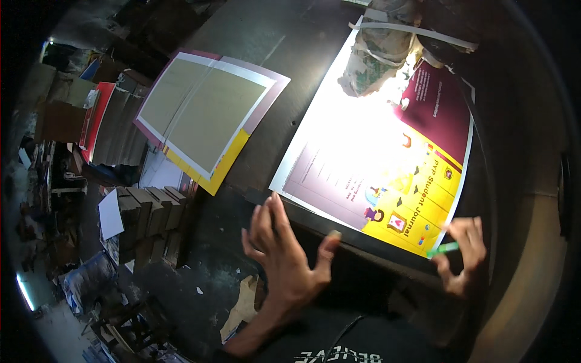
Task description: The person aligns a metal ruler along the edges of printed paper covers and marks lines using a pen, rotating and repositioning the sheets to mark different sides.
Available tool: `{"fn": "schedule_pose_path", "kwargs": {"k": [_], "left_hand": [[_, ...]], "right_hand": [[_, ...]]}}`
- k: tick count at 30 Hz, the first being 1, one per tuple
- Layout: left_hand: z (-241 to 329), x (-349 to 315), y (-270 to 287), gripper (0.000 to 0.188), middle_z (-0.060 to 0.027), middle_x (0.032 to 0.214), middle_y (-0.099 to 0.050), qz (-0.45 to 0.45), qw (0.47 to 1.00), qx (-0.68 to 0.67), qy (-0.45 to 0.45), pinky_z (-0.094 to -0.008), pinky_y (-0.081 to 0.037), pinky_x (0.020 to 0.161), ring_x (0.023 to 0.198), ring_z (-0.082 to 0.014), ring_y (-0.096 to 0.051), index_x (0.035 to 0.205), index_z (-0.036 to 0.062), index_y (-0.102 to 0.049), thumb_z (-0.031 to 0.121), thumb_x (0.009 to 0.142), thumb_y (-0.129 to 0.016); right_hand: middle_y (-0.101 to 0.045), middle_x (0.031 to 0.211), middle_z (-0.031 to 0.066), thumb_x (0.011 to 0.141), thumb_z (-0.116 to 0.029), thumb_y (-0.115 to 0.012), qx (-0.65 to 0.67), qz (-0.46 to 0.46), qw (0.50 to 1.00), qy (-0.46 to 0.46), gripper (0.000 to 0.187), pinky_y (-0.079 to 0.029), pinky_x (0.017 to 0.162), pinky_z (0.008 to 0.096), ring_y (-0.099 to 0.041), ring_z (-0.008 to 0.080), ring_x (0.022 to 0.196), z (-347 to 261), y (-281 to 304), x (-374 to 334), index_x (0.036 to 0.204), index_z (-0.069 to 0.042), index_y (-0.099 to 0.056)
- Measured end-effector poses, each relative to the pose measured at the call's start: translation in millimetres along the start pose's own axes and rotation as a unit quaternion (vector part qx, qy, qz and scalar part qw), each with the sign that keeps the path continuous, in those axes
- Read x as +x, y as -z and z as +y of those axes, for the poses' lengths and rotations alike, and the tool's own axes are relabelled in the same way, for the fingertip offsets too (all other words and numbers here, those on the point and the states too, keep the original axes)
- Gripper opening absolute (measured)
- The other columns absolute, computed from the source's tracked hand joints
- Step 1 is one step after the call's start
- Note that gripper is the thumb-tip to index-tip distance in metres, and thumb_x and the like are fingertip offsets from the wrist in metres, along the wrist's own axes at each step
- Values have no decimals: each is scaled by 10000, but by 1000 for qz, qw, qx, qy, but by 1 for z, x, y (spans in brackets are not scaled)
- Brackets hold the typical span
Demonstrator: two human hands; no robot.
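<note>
A large printed cover sheet (417, 206) in yellow, maroon and pale purple lies on the dark table, its middle washed out by glare. My left hand (287, 260) is open, fingers spread, with its fingertips by the sheet's near left corner; whether they touch it I cannot tell. At the near right corner my right hand (465, 254) pinches a small green stick-like tool (446, 248). One end of that tool meets the yellow corner; its exact kind is unclear.
A lamp wrapped in crumpled material (376, 57) hangs over the sheet's far end. To the left lies a case cover (221, 106) with grey boards and purple and yellow borders. Stacks of books (148, 212) stand further left, and brown torn paper (242, 305) lies below my left forearm.
</note>
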State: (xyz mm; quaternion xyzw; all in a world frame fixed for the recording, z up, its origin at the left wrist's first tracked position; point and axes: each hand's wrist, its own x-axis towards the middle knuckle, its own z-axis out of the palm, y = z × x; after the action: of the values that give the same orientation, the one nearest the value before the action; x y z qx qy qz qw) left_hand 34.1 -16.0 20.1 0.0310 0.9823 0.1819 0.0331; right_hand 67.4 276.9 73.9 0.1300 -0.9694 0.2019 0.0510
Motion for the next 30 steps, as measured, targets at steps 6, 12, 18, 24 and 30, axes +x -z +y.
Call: {"fn": "schedule_pose_path", "kwargs": {"k": [6, 12, 18, 24, 30], "left_hand": [[-26, 143, 31, 324, -150, 1204, -664, 132, 959, -38, -248, -448, -378, 1076, 1178, -324, -598, 1241, 67, -635, 189, 941, -655], [-3, 208, 4, 695, -232, 1163, -651, 41, 920, -8, -390, -423, -496, 937, 1073, -340, -634, 1327, -49, -502, 269, 803, -830], [-8, 221, -27, 619, -151, 774, -630, 65, 960, -90, -256, -364, -490, 650, 717, -212, -608, 1157, -6, -577, 258, 708, -911], [-20, 177, 2, 341, -96, 856, -696, 17, 971, -201, -128, -362, -490, 769, 800, -187, -638, 994, -11, -685, 319, 909, -671], [-31, -4, 1, 265, -93, 730, -645, 13, 923, -377, 75, -278, -476, 540, 620, -105, -606, 902, -16, -636, 227, 1001, -600]], "right_hand": [[-557, 889, 139, 785, -196, -769, -58, 30, 979, -194, 264, -427, 750, 453, -553, 297, 820, -11, -8, -104, 878, -7, -610], [-544, 720, 61, 692, -25, -513, 119, 217, 898, -362, 112, -433, 779, 360, -534, 175, 681, 21, 34, -222, 797, -40, -547], [-550, 848, 56, 1008, -172, -587, -56, 265, 859, -435, 213, -422, 767, 301, -501, 165, 814, 79, 66, -260, 896, 4, -543], [-625, 1233, 158, 1007, -309, -611, -131, 308, 871, -360, 464, -412, 1063, 365, -571, 252, 1210, 235, 17, -161, 1329, 18, -540], [-529, 1274, 161, 885, -397, -760, -88, 186, 928, -309, 619, -402, 1068, 467, -485, 314, 1257, 155, -16, -33, 1353, -79, -507]]}}
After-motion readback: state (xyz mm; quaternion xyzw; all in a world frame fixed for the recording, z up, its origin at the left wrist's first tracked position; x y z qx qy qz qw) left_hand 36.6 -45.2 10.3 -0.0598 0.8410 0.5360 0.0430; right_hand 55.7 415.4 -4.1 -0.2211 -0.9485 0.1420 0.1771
